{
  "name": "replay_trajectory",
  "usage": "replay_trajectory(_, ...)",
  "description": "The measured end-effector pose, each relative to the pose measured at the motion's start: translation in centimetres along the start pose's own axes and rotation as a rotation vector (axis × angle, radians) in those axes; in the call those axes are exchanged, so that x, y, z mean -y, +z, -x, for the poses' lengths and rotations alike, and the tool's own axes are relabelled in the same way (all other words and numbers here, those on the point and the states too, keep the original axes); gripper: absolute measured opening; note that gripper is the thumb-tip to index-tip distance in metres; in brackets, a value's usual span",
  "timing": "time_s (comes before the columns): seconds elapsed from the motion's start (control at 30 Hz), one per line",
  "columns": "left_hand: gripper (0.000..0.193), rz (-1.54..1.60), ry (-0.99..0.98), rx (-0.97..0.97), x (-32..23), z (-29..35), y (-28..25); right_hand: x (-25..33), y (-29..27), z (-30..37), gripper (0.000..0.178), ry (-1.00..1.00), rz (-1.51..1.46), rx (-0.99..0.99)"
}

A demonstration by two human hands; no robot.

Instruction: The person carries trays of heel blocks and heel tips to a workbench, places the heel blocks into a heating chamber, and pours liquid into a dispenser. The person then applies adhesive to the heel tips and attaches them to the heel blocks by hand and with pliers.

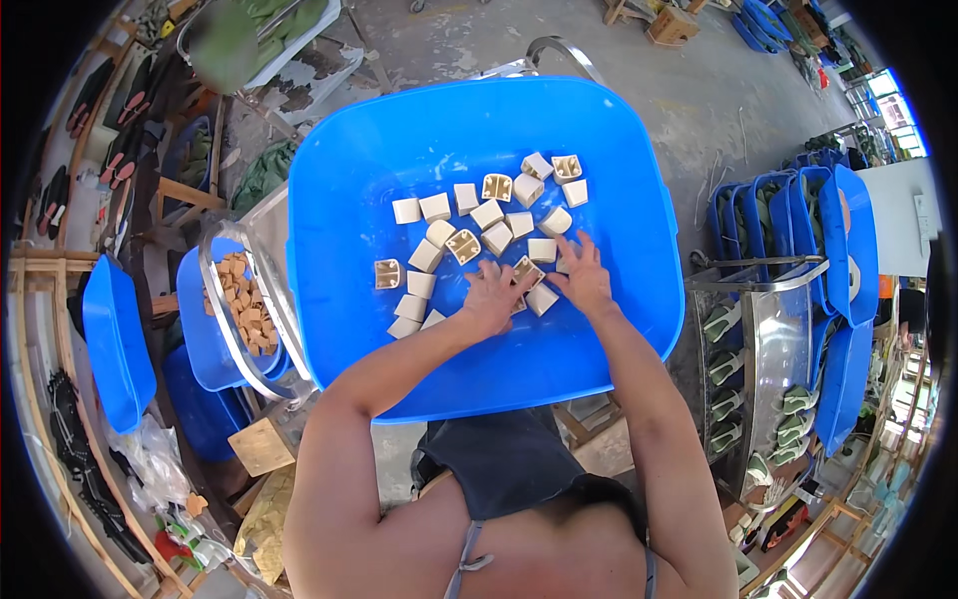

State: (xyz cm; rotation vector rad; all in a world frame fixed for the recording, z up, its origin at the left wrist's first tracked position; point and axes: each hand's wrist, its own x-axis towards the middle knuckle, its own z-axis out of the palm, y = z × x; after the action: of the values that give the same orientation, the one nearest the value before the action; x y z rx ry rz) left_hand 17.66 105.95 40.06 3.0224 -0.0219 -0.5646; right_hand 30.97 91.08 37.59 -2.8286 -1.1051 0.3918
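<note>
A large blue plastic tub (479, 115) is in front of me, with several cream block-shaped shoe heels (487, 214) scattered over its bottom. Some heels show a hollow, ribbed brown underside, such as the heel (464, 246) left of centre. My left hand (489, 298) reaches into the near middle of the tub, fingers apart, touching a tilted hollow-side heel (527, 268) by its fingertips. Just to the right, my right hand (586, 282) is spread over another heel, which its fingers partly cover. One more cream heel (542, 299) lies between the hands.
Left of the tub, a blue bin (200, 329) holds many small tan pieces beside a metal rail (215, 299). On the right, a metal rack (768, 349) carries green shoes, with blue tubs (848, 240) behind. A wooden box (673, 27) stands on the far floor.
</note>
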Motion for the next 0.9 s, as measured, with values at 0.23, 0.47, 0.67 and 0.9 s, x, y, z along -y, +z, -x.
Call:
replay_trajectory(0.23, 0.094, 0.092, -0.003, 0.063, -0.1, -1.6, -0.4, 0.7, 0.4, -1.7, 0.063, 0.004, -0.094, -0.039)
replay_trajectory(0.47, 0.087, 0.175, -0.039, -0.107, 0.6, 1.5, 1.8, 0.6, 0.9, -2.0, 0.061, -0.024, -0.073, 0.058)
replay_trajectory(0.67, 0.067, 0.444, -0.104, -0.066, 4.0, 2.2, 1.3, 0.0, -6.1, -0.8, 0.058, 0.341, -0.952, 0.132)
replay_trajectory(0.9, 0.067, 1.100, -0.187, 0.065, 8.8, 0.7, 1.7, -1.0, -14.5, 10.4, 0.042, 0.361, -1.771, -0.023)
